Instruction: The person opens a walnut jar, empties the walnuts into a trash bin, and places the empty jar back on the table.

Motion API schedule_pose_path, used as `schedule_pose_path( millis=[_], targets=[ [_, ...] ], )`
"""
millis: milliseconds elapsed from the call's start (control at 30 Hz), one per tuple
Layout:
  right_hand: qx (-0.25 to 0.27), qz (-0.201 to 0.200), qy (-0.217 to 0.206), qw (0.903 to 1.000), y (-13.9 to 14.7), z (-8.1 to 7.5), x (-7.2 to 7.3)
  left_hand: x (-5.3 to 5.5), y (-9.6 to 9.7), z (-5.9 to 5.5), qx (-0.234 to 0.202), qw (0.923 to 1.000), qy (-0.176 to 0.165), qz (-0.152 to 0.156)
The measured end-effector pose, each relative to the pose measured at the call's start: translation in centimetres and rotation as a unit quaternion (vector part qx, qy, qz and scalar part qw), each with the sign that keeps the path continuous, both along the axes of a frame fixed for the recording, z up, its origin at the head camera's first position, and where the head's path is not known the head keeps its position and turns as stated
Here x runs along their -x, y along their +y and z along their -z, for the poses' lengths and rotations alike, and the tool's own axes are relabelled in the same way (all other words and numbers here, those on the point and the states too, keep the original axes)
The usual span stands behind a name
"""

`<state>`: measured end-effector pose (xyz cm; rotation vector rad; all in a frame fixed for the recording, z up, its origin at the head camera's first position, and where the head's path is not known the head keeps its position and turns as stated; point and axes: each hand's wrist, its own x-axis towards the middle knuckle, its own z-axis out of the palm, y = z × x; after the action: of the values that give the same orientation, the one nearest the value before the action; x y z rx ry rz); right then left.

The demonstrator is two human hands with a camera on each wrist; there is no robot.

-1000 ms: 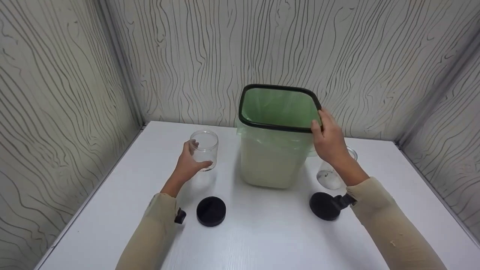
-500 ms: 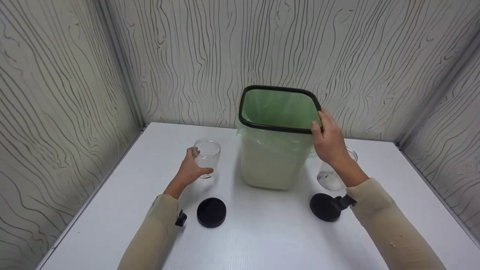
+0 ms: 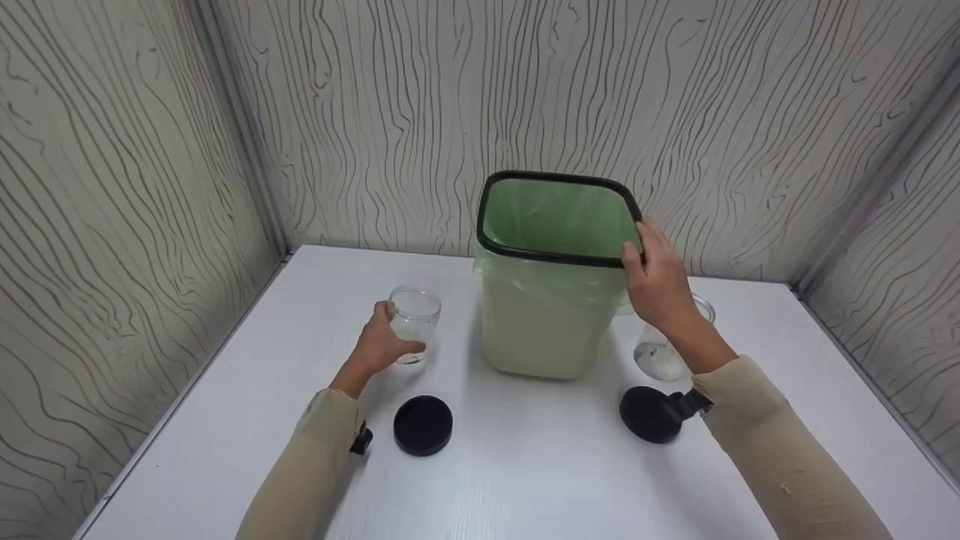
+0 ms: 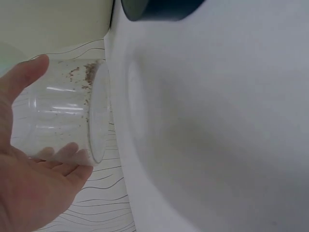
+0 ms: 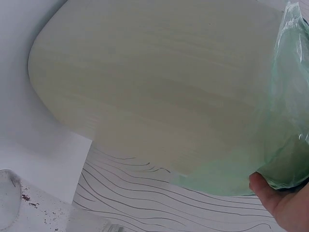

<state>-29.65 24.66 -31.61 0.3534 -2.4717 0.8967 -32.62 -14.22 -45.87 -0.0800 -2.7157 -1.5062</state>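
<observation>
My left hand point(image 3: 379, 343) holds a clear jar point(image 3: 417, 324) upright around its side, thumb toward the bin. Brown specks cling near the base of this jar point(image 4: 65, 108) in the left wrist view, where its bottom is close over the table. With my right hand point(image 3: 661, 281) I grip the black rim of a pale waste bin point(image 3: 544, 330) lined with a green bag point(image 3: 559, 214). The bin tilts slightly. In the right wrist view the thumb point(image 5: 265, 191) presses on the bag's folded edge.
A second clear jar point(image 3: 658, 360), with dark specks inside, is partly hidden behind my right wrist. Two round black lids lie nearer me, a left lid point(image 3: 423, 425) and a right lid point(image 3: 648, 416). The white table point(image 3: 510, 465) meets patterned walls at the back and sides.
My left hand has lowered the jar toward the table and brought it slightly nearer me. My right hand stays on the bin's rim.
</observation>
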Motion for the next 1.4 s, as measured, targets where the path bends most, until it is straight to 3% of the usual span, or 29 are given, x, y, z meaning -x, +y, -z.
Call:
schedule_pose_path(
  millis=[600, 833, 1100, 1400],
  targets=[
    [-0.005, 0.006, 0.009, 0.9999, 0.1, -0.1, 0.1, 0.1, 0.1, 0.3, 0.031, 0.9992, 0.023, -0.01],
    [0.003, 0.0, 0.013, 0.9999, 0.0, -0.2, 0.1, 0.4, -0.2, 0.7, 0.0, 0.9994, 0.034, 0.002],
    [0.006, 0.0, 0.022, 0.9997, 0.0, 0.0, 0.1, 0.7, -0.7, 1.3, 0.006, 0.9998, -0.007, -0.019],
    [0.004, -0.001, 0.021, 0.9998, -0.1, 0.1, -0.1, 0.7, -1.2, 1.4, 0.014, 0.9988, -0.029, -0.036]
  ],
)
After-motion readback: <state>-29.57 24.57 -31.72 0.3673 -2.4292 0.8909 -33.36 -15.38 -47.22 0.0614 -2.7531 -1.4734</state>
